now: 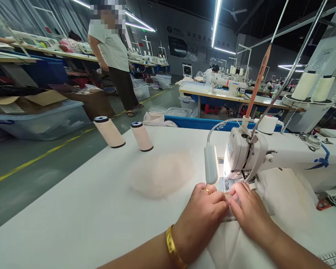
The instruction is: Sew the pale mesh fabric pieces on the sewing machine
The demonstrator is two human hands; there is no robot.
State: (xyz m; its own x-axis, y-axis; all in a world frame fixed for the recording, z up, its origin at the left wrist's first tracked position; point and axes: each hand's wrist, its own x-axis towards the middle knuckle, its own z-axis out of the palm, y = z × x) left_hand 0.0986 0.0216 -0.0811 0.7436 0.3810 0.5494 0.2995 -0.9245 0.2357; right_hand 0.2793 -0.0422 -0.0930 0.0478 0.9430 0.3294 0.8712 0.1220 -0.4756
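Observation:
Close in front of the needle of a white sewing machine [246, 153], both my hands are on a pale, off-white piece of fabric [224, 239]. My left hand [204, 209], with a gold ring and bracelet, is closed on the fabric's edge, its fingers curled. Beside it, thumb and fingers of my right hand [248, 209] pinch the fabric near the presser foot. The fingertips nearly meet, and the exact edge between them is partly hidden. The fabric hangs down toward me. A lit grey lamp [211, 164] stands left of the needle.
Two pale thread cones [109, 132] [142, 137] stand on the white table [100, 209]. Sheer fabric [162, 173] lies left of the machine, with more [285, 198] under its arm. A ruler [334, 256] is at lower right. A person [112, 56] stands in the aisle.

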